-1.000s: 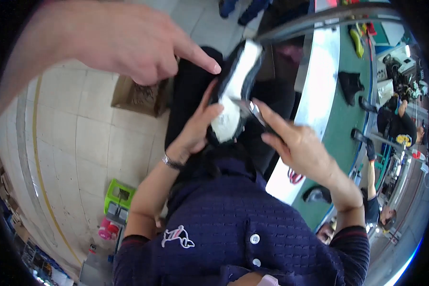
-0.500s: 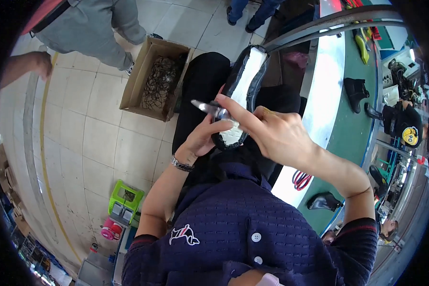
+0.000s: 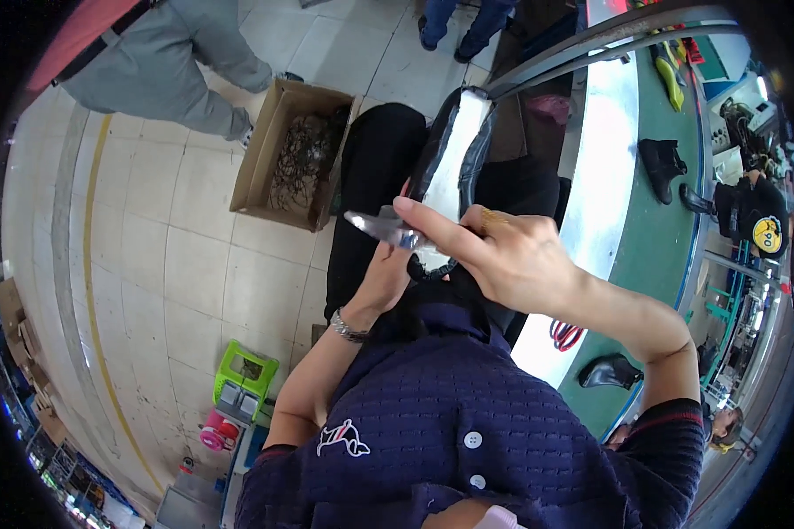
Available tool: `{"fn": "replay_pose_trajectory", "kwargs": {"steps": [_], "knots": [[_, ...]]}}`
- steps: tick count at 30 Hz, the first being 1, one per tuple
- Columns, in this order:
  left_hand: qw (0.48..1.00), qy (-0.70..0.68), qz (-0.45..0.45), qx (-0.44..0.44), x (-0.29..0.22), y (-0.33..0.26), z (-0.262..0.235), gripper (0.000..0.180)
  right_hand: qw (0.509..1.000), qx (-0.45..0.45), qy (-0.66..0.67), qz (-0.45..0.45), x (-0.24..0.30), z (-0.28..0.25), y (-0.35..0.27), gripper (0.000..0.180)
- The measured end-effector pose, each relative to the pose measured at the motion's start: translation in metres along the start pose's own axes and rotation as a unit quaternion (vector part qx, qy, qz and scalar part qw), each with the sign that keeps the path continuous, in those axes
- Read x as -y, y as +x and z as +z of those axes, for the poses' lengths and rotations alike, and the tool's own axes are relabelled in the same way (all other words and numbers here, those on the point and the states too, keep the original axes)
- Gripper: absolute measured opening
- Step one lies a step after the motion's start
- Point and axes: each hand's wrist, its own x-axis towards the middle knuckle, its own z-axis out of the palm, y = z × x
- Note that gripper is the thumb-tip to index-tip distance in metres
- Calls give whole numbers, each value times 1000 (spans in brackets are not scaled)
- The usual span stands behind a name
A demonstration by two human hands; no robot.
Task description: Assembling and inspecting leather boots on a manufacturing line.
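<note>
Blade [image 3: 368, 227] in R fingers [image 3: 438, 232] juts past shoe [image 3: 454, 159] L edge, box [image 3: 248, 178] apart.

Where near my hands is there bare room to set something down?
The white ledge, beyond the red cord, looks bare; so does the green table between the black boot and the black shoe. It's crowded over your lap, where your left hand, right hand, metal tool and the upturned shoe bunch together.

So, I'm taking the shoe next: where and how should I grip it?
Probably by the far end of the shoe, from above, pinching its dark long sides: it lies long and narrow, white face up, and the left hand, right hand and metal tool crowd the near end.
</note>
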Motion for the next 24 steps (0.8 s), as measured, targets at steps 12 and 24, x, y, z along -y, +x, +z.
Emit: {"fn": "replay_pose_trajectory", "kwargs": {"steps": [12,24], "knots": [[905,420,8,73,7,-12,-47,34,982,153,13,109,-16,-4,6,71],[965,113,-213,107,-92,66,10,38,951,-27,152,267,-52,15,-28,62]]}}
